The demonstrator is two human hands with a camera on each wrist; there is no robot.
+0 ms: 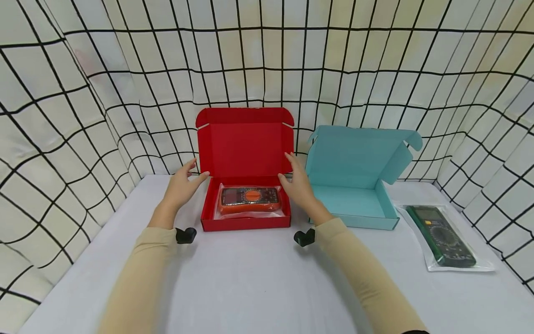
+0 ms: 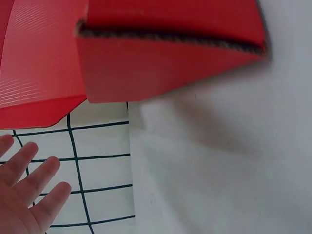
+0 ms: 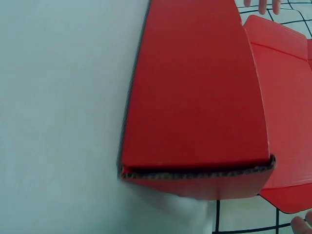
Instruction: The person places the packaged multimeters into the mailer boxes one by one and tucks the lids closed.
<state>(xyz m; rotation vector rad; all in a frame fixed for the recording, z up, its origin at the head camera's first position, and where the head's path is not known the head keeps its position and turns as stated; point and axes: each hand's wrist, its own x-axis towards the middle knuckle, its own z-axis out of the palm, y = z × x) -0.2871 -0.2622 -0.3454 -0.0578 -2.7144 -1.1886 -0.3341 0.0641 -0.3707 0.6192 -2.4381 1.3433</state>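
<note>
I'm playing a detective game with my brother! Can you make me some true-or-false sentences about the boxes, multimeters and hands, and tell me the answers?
1. The orange multimeter lies in the red box. True.
2. The green multimeter lies outside the teal box. True.
3. The teal box is shut. False: its lid is open.
4. Both hands grip multimeters. False: the left hand and right hand grip neither.
5. The red box's lid stands up. True.
</note>
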